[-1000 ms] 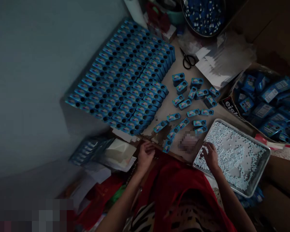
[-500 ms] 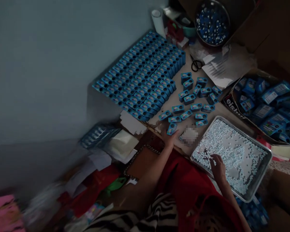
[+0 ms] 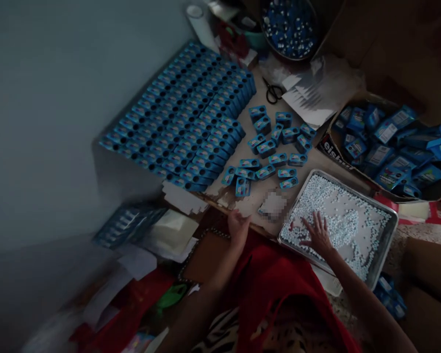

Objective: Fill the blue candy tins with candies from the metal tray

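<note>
My right hand (image 3: pixel 318 234) is spread wide over a metal tray (image 3: pixel 392 215) of small white pellets (image 3: pixel 347 225), its fingertips at or just above them; it holds nothing. My left hand (image 3: pixel 238 224) is at the table's front edge, thumb apart from the loosely bent fingers, with nothing seen in it. Just beyond the left hand stands a small blue box (image 3: pixel 243 186) with a round hole on top. Several more such boxes stand loosely behind it. Between the hands lies a small whitish item (image 3: pixel 274 205), blurred out.
Tight rows of blue boxes (image 3: pixel 180 117) fill the table's left side. Black scissors (image 3: pixel 274 93) and white paper sheets (image 3: pixel 310 100) lie farther back. A carton (image 3: pixel 330 147) of blue packets stands right, and a round bowl (image 3: pixel 266 37) of blue pieces at the back.
My left hand has let go of a blue box, which now stands among the others, and has drawn back to the table edge. My right hand has opened from a pinch. The view has shifted.
</note>
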The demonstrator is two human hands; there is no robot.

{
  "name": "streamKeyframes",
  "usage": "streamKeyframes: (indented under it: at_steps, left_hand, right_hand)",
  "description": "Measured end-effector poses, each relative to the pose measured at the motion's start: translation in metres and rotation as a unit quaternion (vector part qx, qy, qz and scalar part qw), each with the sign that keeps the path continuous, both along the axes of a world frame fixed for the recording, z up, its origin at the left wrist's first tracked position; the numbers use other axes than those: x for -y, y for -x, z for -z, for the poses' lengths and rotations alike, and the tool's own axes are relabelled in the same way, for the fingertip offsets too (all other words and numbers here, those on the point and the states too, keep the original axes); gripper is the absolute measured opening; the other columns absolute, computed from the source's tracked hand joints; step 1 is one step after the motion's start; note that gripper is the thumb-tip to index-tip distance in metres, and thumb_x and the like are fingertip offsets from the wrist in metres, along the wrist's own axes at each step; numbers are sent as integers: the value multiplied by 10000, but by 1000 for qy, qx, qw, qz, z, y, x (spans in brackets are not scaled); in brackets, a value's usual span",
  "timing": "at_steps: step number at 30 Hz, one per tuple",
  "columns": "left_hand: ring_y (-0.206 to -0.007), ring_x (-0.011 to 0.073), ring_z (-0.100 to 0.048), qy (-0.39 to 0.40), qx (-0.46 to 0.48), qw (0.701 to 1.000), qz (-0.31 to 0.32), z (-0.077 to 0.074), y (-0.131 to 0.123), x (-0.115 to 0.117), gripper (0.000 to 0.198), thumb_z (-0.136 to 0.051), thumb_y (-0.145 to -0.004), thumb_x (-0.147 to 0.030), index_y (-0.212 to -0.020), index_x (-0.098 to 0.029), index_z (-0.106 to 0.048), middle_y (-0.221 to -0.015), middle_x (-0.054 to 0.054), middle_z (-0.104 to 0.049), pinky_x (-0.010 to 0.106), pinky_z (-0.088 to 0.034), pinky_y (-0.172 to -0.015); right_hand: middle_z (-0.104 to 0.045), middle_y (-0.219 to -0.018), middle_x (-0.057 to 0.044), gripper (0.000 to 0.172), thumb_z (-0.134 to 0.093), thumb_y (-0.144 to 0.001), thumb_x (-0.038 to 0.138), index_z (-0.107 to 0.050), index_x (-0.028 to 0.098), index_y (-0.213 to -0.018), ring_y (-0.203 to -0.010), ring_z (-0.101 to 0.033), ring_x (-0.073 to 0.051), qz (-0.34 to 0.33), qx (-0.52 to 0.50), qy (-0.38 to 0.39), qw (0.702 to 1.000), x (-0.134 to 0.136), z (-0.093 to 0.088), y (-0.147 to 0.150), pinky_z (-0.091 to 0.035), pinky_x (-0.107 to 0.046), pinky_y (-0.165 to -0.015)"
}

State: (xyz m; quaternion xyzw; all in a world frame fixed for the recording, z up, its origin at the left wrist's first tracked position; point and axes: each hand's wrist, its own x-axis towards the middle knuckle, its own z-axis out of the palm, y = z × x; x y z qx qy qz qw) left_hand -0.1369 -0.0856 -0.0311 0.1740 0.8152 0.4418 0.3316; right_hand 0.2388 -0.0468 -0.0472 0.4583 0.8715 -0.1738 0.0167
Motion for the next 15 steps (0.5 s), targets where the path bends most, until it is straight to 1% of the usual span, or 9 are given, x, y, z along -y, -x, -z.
streamKeyframes:
  at_steps: [2,3,4,6,7,9,12,13,15]
  left_hand:
    - [-924,245,-720,-1,-24,1000,12,-11,6,4,534,-868,-839,-431,-1233,-162,-628,-1131,106,-695,439,-643,-869]
    - [-910,245,-725,-16,-48,998,29,-19,9,-1,517,-850,-839,-445,-1220,-171,-633,-1114,103,-702,433,-643,-857]
    - [-911,247,-729,-40,-84,994,62,-27,12,-12,476,-820,-860,-457,-1207,-180,-646,-1101,101,-711,427,-643,-854]
    - [-938,252,-734,-110,-179,966,153,-47,13,-52,346,-765,-924,-455,-1141,-195,-690,-1056,93,-733,424,-638,-885]
    - [-957,254,-733,-151,-225,941,204,-58,9,-81,275,-750,-954,-438,-1091,-203,-712,-1035,90,-743,426,-631,-914]
    - [-980,253,-737,-226,-279,882,305,-80,-11,-151,166,-726,-1001,-385,-1010,-219,-735,-1000,81,-762,424,-611,-973]
    - [-993,252,-744,-318,-275,789,448,-105,-72,-273,125,-672,-1036,-315,-975,-234,-744,-990,81,-787,409,-593,-995]
    - [-1021,257,-745,-324,-265,771,480,-109,-98,-314,120,-659,-1038,-292,-975,-231,-741,-1009,87,-791,413,-586,-1013]
    - [-1093,270,-746,-275,-239,768,526,-109,-157,-388,74,-731,-979,-233,-1050,-215,-732,-1094,103,-800,413,-576,-1033]
  right_hand:
    - [-262,-1855,-233,1138,-942,-762,685,-441,365,-1732,-1693,-265,-543,-74,-8,-4,997,4,10,-1,-235,-818,-1291]
    - [-256,-1857,-231,1136,-915,-779,712,-419,373,-1743,-1692,-270,-539,-99,-13,-12,995,7,15,-2,-212,-820,-1295]
    - [-258,-1857,-229,1119,-888,-804,725,-404,373,-1750,-1692,-276,-531,-113,-18,-22,993,10,20,-2,-193,-819,-1301]
    - [-302,-1842,-226,1044,-850,-860,699,-415,359,-1746,-1691,-296,-505,-114,-28,-41,992,17,28,-3,-190,-799,-1312]
    - [-345,-1827,-215,975,-835,-893,656,-442,354,-1733,-1690,-310,-483,-100,-31,-49,993,20,32,-4,-197,-782,-1319]
    - [-439,-1787,-180,787,-801,-961,522,-527,350,-1678,-1687,-336,-439,-39,-32,-66,997,25,37,-9,-205,-754,-1336]
    - [-489,-1759,-134,549,-712,-1020,281,-644,356,-1559,-1702,-321,-396,122,-24,-98,987,28,36,-21,-230,-736,-1348]
    - [-483,-1758,-131,504,-685,-1027,236,-670,345,-1519,-1709,-305,-390,179,-29,-112,977,28,34,-25,-264,-725,-1346]
    - [-473,-1746,-139,421,-655,-1047,231,-688,314,-1459,-1712,-298,-383,279,-56,-141,948,29,26,-32,-362,-690,-1321]
